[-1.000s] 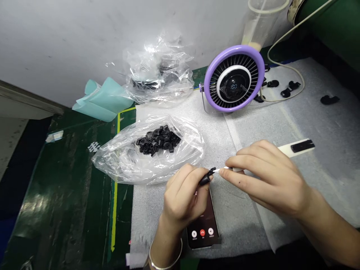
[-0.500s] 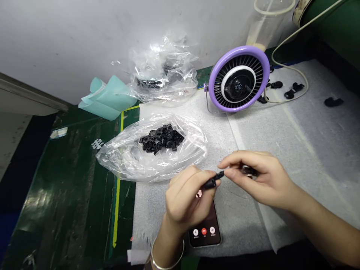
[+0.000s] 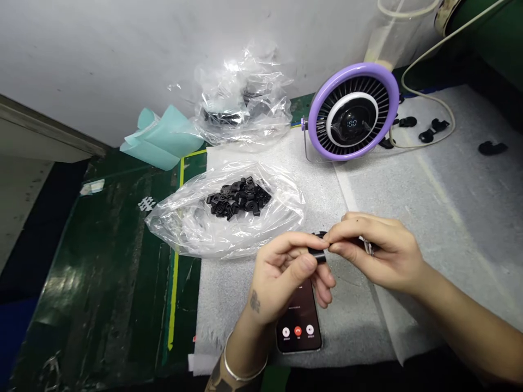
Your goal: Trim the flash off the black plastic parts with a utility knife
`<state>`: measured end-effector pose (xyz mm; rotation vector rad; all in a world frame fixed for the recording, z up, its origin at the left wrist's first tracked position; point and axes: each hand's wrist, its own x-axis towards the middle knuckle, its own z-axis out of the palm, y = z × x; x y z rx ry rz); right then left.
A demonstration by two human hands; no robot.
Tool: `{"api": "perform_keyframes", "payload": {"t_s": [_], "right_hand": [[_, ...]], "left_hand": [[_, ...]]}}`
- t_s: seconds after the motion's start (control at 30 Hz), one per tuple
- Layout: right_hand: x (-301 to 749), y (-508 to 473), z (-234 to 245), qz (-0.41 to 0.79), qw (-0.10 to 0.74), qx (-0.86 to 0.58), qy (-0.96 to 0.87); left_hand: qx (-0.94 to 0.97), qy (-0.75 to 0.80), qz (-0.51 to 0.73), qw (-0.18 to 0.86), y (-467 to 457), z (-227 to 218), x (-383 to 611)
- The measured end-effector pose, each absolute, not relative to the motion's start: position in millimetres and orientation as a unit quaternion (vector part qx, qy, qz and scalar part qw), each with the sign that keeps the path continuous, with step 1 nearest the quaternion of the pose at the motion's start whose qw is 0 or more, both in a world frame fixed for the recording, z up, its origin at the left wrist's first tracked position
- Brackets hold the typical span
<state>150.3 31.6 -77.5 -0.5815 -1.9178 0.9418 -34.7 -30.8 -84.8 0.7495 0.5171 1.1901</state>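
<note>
A small black plastic part (image 3: 317,255) is gripped between the thumb and fingers of my left hand (image 3: 281,272), above the phone. My right hand (image 3: 379,250) is closed, its thumb and forefinger pinched together at the right end of that part. Whatever lies between those two fingertips is too small to make out. A shiny metal piece (image 3: 369,247) shows in the curl of my right hand, mostly hidden by the fingers. Behind my left hand, an open clear plastic bag (image 3: 183,234) holds a heap of similar black parts (image 3: 239,198).
A phone (image 3: 300,316) lies under my left hand. Beyond stand a purple fan (image 3: 312,117) and a clear cup (image 3: 382,41). Another clear bag (image 3: 245,109) and a folded turquoise sheet (image 3: 163,141) sit by the wall. Loose black pieces (image 3: 492,147) and a cable (image 3: 451,117) lie right.
My left hand has turned so its thumb side faces up, and the black part has tilted with it. My right fingertips remain at the part's end. The view has shifted slightly.
</note>
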Motion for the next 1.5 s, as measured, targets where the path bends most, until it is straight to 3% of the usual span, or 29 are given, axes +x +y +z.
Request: {"api": "perform_keyframes", "payload": {"t_s": [0.27,0.67,1.2,1.5], "right_hand": [[149.4,32.1,-79.1,0.356,0.458,-0.216,-0.785],[150.4,31.4,-83.3,0.282,0.426,-0.197,-0.837],[149.5,32.1,-81.1,0.325,0.442,-0.199,-0.812],[148.5,29.9,-83.9,0.283,0.438,-0.201,-0.829]], "left_hand": [[0.269,0.163,0.533,0.785,-29.1,-92.0,-34.5],[0.264,0.290,0.509,0.767,-23.3,-96.8,-41.5],[0.287,0.257,0.514,0.767,-24.8,-97.7,-39.9],[0.304,0.309,0.518,0.738,-25.2,-98.2,-40.9]]}}
